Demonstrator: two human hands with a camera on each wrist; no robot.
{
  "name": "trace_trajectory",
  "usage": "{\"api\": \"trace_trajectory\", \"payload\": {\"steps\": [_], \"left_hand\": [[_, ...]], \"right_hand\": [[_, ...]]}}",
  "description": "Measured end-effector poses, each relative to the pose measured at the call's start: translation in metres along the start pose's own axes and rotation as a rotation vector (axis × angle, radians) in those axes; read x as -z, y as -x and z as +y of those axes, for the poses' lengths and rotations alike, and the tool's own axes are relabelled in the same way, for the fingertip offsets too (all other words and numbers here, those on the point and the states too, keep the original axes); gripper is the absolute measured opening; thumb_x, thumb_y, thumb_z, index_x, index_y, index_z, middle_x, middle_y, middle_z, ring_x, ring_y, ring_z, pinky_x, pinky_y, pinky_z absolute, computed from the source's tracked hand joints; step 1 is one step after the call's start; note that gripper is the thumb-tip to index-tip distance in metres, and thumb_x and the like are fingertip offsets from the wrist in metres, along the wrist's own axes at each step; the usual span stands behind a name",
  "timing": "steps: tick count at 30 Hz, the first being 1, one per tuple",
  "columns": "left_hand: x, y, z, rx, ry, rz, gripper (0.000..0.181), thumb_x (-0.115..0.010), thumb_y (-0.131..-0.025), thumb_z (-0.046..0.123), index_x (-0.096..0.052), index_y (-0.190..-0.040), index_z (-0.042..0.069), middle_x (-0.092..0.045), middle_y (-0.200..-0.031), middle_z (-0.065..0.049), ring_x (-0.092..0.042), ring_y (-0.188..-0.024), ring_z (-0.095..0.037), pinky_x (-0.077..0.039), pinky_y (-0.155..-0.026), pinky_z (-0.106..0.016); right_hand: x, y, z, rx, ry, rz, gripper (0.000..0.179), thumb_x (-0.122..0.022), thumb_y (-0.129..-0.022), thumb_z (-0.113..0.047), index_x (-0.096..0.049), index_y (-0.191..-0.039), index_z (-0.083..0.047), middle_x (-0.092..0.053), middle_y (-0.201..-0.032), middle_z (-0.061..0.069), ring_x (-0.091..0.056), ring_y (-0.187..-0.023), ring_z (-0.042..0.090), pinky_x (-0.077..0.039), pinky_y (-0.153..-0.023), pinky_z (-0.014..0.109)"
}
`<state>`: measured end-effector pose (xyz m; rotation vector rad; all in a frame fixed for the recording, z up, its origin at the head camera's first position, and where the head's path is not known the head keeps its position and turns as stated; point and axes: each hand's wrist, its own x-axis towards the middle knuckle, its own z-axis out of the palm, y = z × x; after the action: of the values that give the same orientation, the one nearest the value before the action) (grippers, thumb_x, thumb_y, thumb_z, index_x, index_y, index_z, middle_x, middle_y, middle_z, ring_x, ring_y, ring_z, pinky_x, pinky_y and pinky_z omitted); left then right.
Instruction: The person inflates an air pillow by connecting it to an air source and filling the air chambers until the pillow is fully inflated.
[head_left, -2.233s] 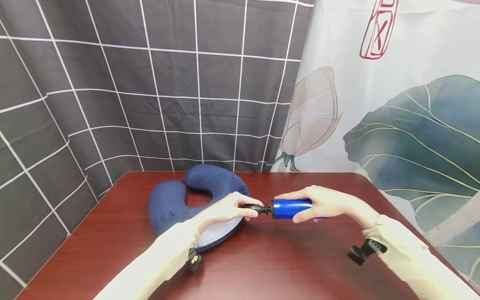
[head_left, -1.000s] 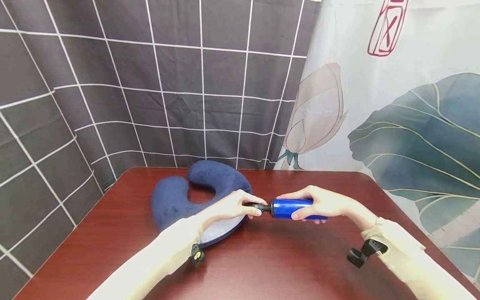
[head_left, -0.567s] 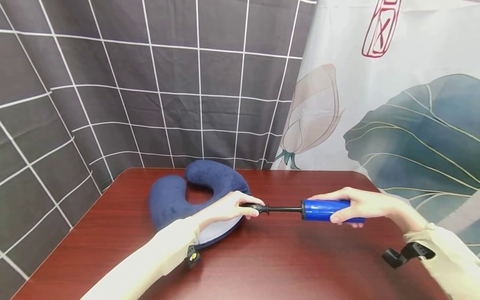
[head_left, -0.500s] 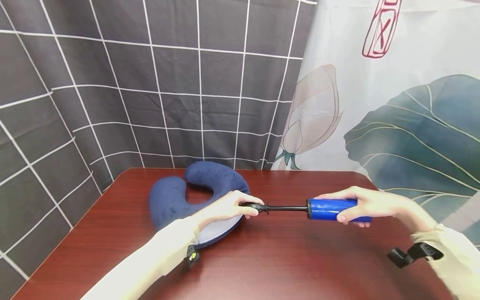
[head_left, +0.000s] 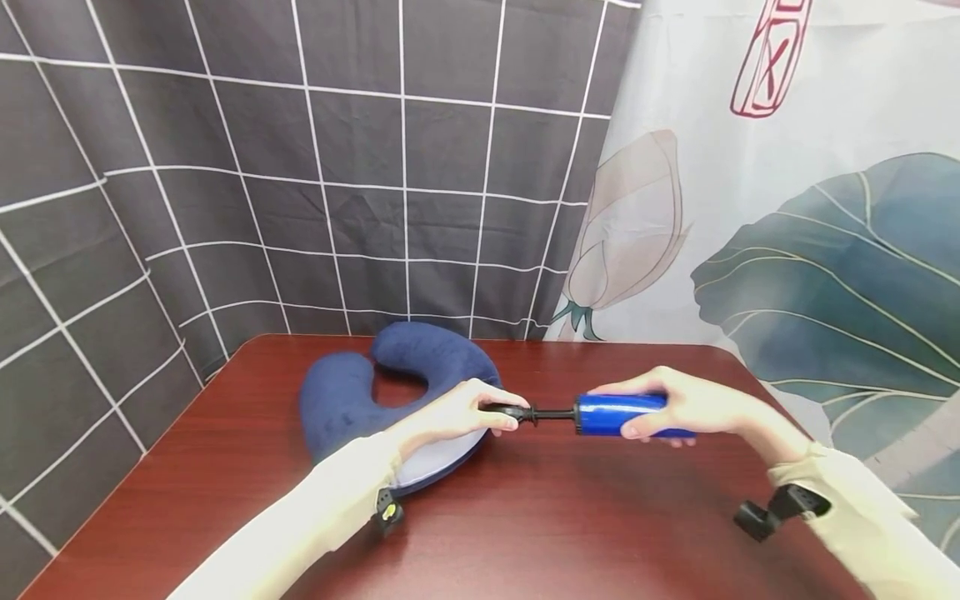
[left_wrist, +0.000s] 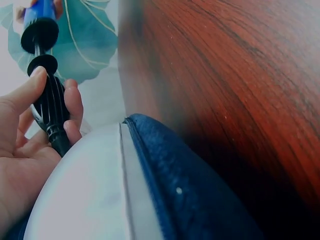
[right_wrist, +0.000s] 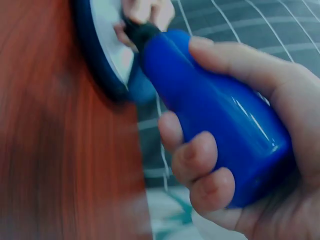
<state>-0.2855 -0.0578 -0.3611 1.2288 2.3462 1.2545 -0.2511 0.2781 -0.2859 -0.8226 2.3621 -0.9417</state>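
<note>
A hand pump with a blue barrel point(head_left: 611, 414) and a black handle point(left_wrist: 51, 102) lies level between my hands. My left hand point(head_left: 457, 412) grips the black handle, whose tip meets the white inner part point(left_wrist: 85, 185) of the neck pillow point(head_left: 341, 404); the exact joint is hidden. Around the blue barrel curl the fingers and thumb of my right hand point(head_left: 678, 407). A short length of the black rod point(head_left: 553, 414) shows between handle and barrel. The pillow is a navy U-shape, its opening facing the back left, with a zip edge point(left_wrist: 145, 170) beside the white part.
Everything is over a reddish-brown wooden table point(head_left: 525, 533). Behind it hang a dark grid-patterned curtain point(head_left: 442, 225) and a white cloth with a lotus print point(head_left: 840, 275). Small black cameras point(head_left: 780, 510) are strapped to both wrists.
My right hand pulled the blue barrel rightward, drawing out the black rod, then came back left, so less rod shows now. My left hand and the pillow stay nearly still.
</note>
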Motion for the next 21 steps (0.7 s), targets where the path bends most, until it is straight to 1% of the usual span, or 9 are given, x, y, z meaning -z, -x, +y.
{"api": "trace_trajectory", "payload": {"steps": [3,5,7,9,12,16,18,21], "left_hand": [[0.001,0.000,0.000,0.011,0.003,0.003,0.034,-0.066,-0.094,0.019,-0.066,-0.126,0.008,-0.073,-0.094,-0.011,-0.069,-0.078,-0.035,-0.052,-0.073,-0.018],[0.002,-0.001,0.000,0.022,0.000,0.007,0.034,-0.067,-0.094,0.019,-0.066,-0.126,0.009,-0.072,-0.092,-0.011,-0.069,-0.079,-0.036,-0.051,-0.073,-0.019],[0.001,-0.001,0.000,0.027,-0.011,0.002,0.034,-0.066,-0.094,0.021,-0.066,-0.126,0.010,-0.072,-0.091,-0.013,-0.069,-0.080,-0.037,-0.050,-0.073,-0.019],[0.001,-0.001,0.000,0.023,-0.030,0.000,0.033,-0.066,-0.094,0.022,-0.067,-0.125,0.012,-0.072,-0.089,-0.013,-0.069,-0.080,-0.037,-0.050,-0.072,-0.018],[0.000,0.000,0.001,0.004,-0.083,0.009,0.031,-0.066,-0.094,0.024,-0.068,-0.123,0.015,-0.072,-0.083,-0.009,-0.069,-0.080,-0.033,-0.048,-0.071,-0.018],[0.000,0.002,0.001,-0.028,-0.147,0.030,0.029,-0.066,-0.094,0.028,-0.069,-0.122,0.020,-0.070,-0.075,0.000,-0.068,-0.077,-0.025,-0.046,-0.071,-0.018],[0.001,0.003,0.001,-0.038,-0.156,0.033,0.029,-0.066,-0.094,0.029,-0.069,-0.121,0.020,-0.069,-0.075,0.002,-0.068,-0.077,-0.025,-0.046,-0.071,-0.017],[0.002,0.003,0.002,-0.046,-0.160,0.034,0.028,-0.065,-0.094,0.028,-0.069,-0.121,0.021,-0.070,-0.074,0.001,-0.069,-0.077,-0.026,-0.046,-0.071,-0.017]], "right_hand": [[-0.011,-0.022,-0.009,0.003,0.007,0.004,0.054,-0.072,-0.090,-0.027,-0.054,-0.141,-0.027,-0.071,-0.099,0.011,-0.056,-0.047,0.017,-0.049,-0.040,0.035],[-0.017,-0.033,-0.012,0.010,0.020,0.013,0.053,-0.073,-0.089,-0.029,-0.055,-0.140,-0.027,-0.071,-0.094,0.011,-0.056,-0.046,0.018,-0.049,-0.041,0.035],[-0.020,-0.038,-0.013,0.008,0.031,0.028,0.054,-0.074,-0.088,-0.030,-0.056,-0.139,-0.027,-0.071,-0.094,0.009,-0.055,-0.045,0.018,-0.050,-0.041,0.036],[-0.022,-0.037,-0.012,-0.005,0.041,0.039,0.054,-0.074,-0.088,-0.031,-0.056,-0.139,-0.028,-0.071,-0.093,0.009,-0.056,-0.046,0.018,-0.051,-0.042,0.037],[-0.020,-0.029,-0.010,-0.032,0.050,0.042,0.055,-0.074,-0.088,-0.031,-0.055,-0.140,-0.030,-0.069,-0.102,0.010,-0.058,-0.050,0.017,-0.052,-0.044,0.038],[-0.010,-0.011,-0.006,-0.053,0.052,0.011,0.058,-0.073,-0.089,-0.029,-0.052,-0.143,-0.029,-0.066,-0.110,0.014,-0.060,-0.053,0.014,-0.052,-0.046,0.035],[-0.001,0.000,-0.002,-0.048,0.045,-0.008,0.058,-0.071,-0.090,-0.025,-0.050,-0.144,-0.026,-0.066,-0.110,0.015,-0.060,-0.053,0.012,-0.051,-0.045,0.034],[0.013,0.019,0.006,-0.031,0.019,-0.028,0.057,-0.068,-0.092,-0.018,-0.049,-0.146,-0.022,-0.067,-0.108,0.016,-0.060,-0.055,0.008,-0.052,-0.045,0.033]]}}
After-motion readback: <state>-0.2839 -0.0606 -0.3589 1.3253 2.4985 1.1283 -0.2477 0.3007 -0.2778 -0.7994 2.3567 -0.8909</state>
